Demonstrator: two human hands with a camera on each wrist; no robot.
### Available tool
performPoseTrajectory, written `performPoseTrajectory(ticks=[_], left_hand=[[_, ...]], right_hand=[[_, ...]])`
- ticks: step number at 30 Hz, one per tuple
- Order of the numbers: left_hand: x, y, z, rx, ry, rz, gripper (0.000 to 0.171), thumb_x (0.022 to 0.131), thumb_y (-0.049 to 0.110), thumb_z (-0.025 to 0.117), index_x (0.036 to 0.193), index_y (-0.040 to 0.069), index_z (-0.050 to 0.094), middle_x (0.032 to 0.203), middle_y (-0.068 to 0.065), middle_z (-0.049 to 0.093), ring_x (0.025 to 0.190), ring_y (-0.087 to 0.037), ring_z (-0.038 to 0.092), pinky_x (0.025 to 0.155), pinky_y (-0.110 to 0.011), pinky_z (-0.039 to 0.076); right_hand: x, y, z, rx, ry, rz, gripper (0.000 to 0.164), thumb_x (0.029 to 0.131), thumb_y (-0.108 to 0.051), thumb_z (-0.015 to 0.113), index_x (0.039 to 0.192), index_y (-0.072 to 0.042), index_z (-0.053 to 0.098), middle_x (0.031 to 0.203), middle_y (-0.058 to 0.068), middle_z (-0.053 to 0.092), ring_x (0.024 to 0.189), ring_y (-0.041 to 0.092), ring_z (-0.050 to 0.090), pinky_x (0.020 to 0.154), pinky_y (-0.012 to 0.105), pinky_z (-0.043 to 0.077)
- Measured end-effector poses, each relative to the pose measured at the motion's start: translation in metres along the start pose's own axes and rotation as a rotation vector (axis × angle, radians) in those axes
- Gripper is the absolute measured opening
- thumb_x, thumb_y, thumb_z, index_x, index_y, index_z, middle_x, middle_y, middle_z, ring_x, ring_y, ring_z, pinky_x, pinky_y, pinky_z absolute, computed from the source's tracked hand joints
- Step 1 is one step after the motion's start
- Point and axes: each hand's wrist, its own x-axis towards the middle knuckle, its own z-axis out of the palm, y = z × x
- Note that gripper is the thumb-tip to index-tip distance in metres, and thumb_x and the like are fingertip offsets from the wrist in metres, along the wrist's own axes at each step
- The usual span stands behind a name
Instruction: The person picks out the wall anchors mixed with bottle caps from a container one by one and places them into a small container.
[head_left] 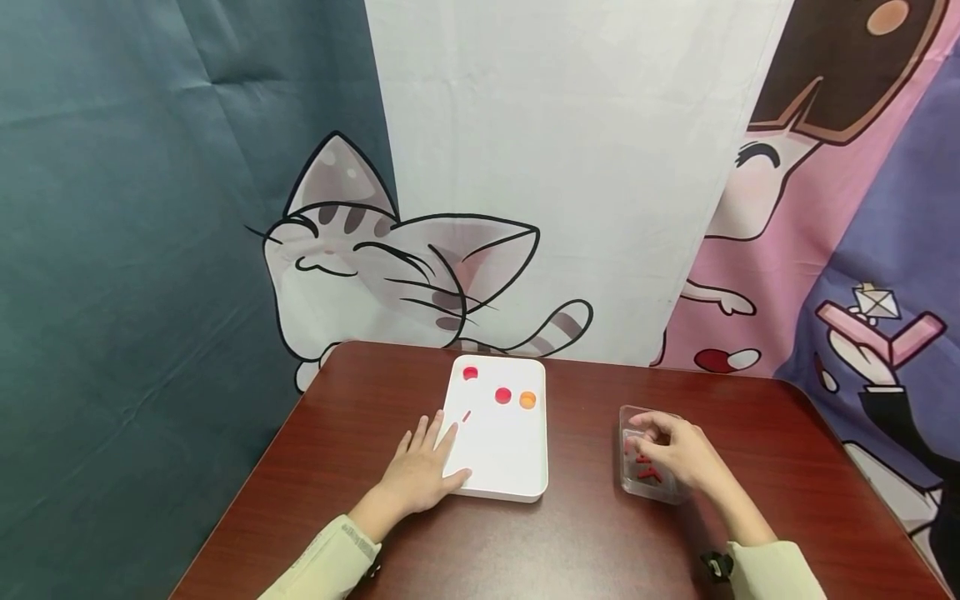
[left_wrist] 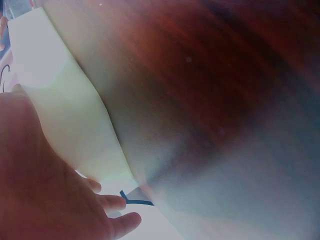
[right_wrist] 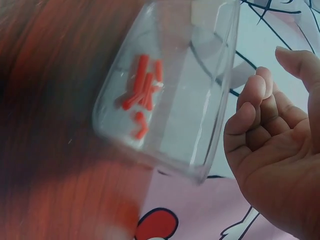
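Note:
My left hand [head_left: 414,473] lies with fingers spread at the left edge of a shallow white tray [head_left: 501,458], its fingertips and thumb over the rim. In the left wrist view the tray's pale side [left_wrist: 75,100] rises beside that hand. On the tray sit two red round pieces [head_left: 503,396], an orange one [head_left: 528,400] and a thin red stick [head_left: 467,416]. My right hand [head_left: 686,450] hovers over a clear plastic box [right_wrist: 180,145], fingers loosely bent. A gap shows between thumb and fingers, with nothing held there. Several short red sticks [right_wrist: 141,75] lie inside the box.
Both containers stand on a dark reddish-brown table [head_left: 581,533]. A printed curtain [head_left: 585,150] with a cartoon cat hangs behind the table's far edge, and a plain teal part [head_left: 135,292] hangs on the left.

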Motion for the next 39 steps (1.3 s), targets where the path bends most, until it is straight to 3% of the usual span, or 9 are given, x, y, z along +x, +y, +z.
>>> performPoseTrajectory(ticks=[9,16,26,39], left_hand=[[0.001,0.0,0.001,-0.007,-0.008,-0.004,0.081,0.087,0.068,0.039,0.149,0.017,0.025,0.157,-0.011,0.01,0.141,-0.037,0.013,0.109,-0.056,0.018],[0.002,-0.001,0.004,-0.019,-0.005,0.005,0.082,0.086,0.068,0.039,0.149,0.016,0.025,0.156,-0.011,0.01,0.141,-0.038,0.013,0.108,-0.057,0.017],[0.002,0.001,0.0,-0.017,-0.013,-0.003,0.081,0.086,0.066,0.041,0.149,0.017,0.026,0.156,-0.011,0.01,0.141,-0.038,0.013,0.109,-0.057,0.017],[0.0,0.001,-0.002,-0.009,-0.014,-0.007,0.081,0.086,0.068,0.038,0.149,0.017,0.026,0.157,-0.011,0.01,0.141,-0.037,0.012,0.109,-0.056,0.017]], right_hand=[[0.012,-0.016,0.013,0.051,0.003,-0.064,0.026,0.081,-0.029,0.072,0.103,-0.018,0.065,0.067,-0.004,0.055,0.054,0.006,0.05,0.047,0.023,0.041],[0.021,-0.02,0.023,0.076,-0.01,-0.063,0.027,0.081,-0.03,0.073,0.104,-0.019,0.064,0.065,-0.003,0.054,0.048,0.005,0.046,0.041,0.023,0.039],[0.032,-0.027,0.034,0.043,0.013,-0.078,0.026,0.08,-0.032,0.073,0.102,-0.02,0.066,0.066,-0.007,0.055,0.055,0.005,0.046,0.051,0.022,0.038],[0.042,-0.044,0.05,0.042,0.012,-0.092,0.025,0.079,-0.031,0.074,0.101,-0.02,0.066,0.066,-0.009,0.055,0.053,0.005,0.045,0.051,0.022,0.038]])
